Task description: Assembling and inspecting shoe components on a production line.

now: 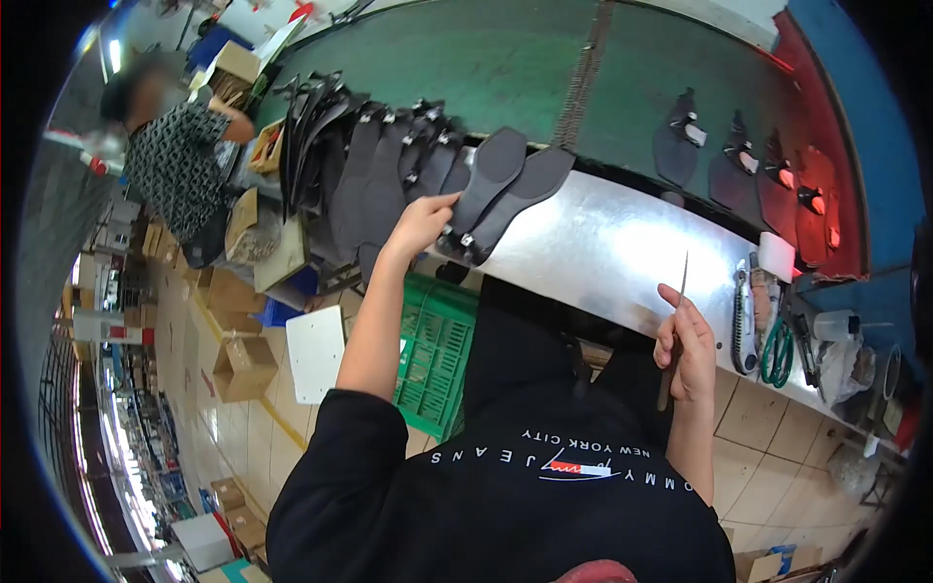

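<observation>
the left hand [420, 225] reaches forward to a row of dark shoe soles [389, 165] overlapping along the far edge of the metal desk [603, 243]. its grip is partly clenched, fingertips touching the lower end of the nearest sole pair [501, 189], which lies fanned out at the right end of the row; whether the fingers fully pinch it cannot be told.

the right hand [685, 345] is clenched around a thin knife [677, 311], blade upright, held just in front of the near desk edge.

at the right end of the desk lie a utility cutter [743, 316] and green-handled scissors [777, 350], side by side. beyond the desk, more dark soles [739, 170] rest well apart on a green conveyor belt [486, 58].

below the desk stands a green plastic crate [437, 350]; its contents are not visible. open cardboard boxes [245, 364] sit on the tiled floor to the left; contents cannot be told.
</observation>
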`<state>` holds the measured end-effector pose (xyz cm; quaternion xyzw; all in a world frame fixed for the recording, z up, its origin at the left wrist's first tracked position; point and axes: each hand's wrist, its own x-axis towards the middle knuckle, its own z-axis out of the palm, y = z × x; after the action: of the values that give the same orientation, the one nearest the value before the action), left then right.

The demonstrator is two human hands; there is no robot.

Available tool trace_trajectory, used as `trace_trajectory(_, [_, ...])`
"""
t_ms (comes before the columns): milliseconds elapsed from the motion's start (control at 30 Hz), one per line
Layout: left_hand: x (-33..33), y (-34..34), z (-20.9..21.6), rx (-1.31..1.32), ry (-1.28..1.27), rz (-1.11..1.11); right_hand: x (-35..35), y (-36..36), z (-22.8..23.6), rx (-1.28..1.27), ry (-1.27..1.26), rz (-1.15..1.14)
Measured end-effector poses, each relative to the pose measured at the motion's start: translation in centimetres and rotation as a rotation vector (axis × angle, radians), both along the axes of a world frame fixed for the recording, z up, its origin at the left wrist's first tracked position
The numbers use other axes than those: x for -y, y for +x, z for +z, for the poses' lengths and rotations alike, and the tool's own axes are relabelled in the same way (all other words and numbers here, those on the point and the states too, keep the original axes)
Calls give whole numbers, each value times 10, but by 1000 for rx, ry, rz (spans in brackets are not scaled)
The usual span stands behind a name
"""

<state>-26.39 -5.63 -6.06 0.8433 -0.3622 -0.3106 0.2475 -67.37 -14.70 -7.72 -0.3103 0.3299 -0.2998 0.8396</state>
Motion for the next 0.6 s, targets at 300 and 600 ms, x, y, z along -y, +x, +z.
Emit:
trace_trajectory(300, [93, -83, 49, 409, -510, -295, 54, -33, -14, -1004, -1246, -297])
trace_trajectory(600, [322, -161, -63, 464, -689, -377, 71, -24, -28, -1187, -1378, -189])
